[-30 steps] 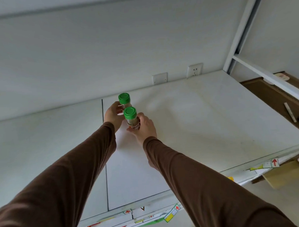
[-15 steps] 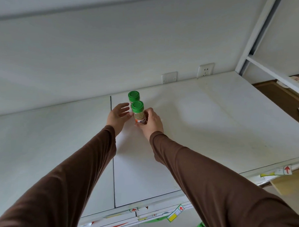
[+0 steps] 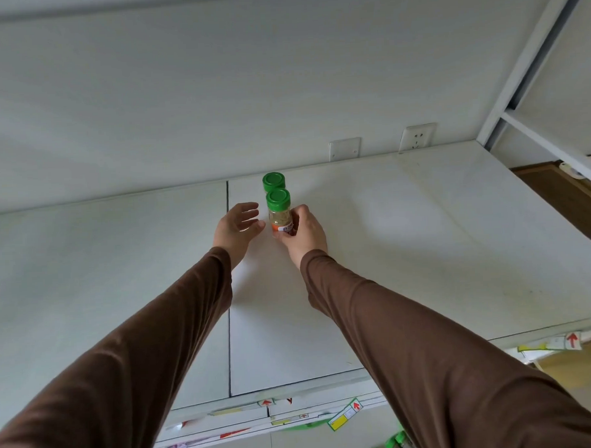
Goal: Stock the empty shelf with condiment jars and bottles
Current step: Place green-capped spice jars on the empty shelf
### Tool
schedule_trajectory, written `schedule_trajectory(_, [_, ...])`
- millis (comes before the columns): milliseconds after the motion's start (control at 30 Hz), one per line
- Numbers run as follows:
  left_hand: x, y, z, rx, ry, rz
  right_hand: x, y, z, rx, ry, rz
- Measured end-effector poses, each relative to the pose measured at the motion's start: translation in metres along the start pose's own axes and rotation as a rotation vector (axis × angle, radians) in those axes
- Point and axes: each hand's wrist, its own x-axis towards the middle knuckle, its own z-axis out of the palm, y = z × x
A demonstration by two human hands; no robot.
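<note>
Left hand (image 3: 237, 226) fingers now spread, released from rear spice jar (image 3: 274, 182); right hand (image 3: 304, 233) stays clamped on front spice jar (image 3: 280, 213); placement nearly complete.

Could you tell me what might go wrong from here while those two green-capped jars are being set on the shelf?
1. The right hand grips the front jar, which stands close in front of the rear jar; a nudge on release could tip either one.
2. The open left hand sits just beside the front jar and could brush it when it pulls back.
3. Both stand far back on the shelf, so the reach is long and less steady.
</note>
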Motion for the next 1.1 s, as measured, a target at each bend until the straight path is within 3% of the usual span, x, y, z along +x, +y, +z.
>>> schedule_trajectory(267, [-0.032, 0.008, 0.0, 0.182, 0.025, 0.01, -0.016, 0.007, -0.031, -0.137, -0.151, -0.042])
schedule_trajectory(500, [-0.09, 0.028, 0.016, 0.641, 0.077, 0.018, -0.044, 0.013, -0.092, -0.377, -0.308, -0.205])
schedule_trajectory(800, [-0.211, 0.083, 0.115, 1.066, 0.155, -0.071, -0.105, 0.052, -0.196, -0.569, -0.482, -0.521])
schedule_trajectory(1100, [-0.359, 0.113, 0.196, 1.19, 0.172, -0.143, -0.208, 0.086, -0.289, -0.636, -0.511, -0.731])
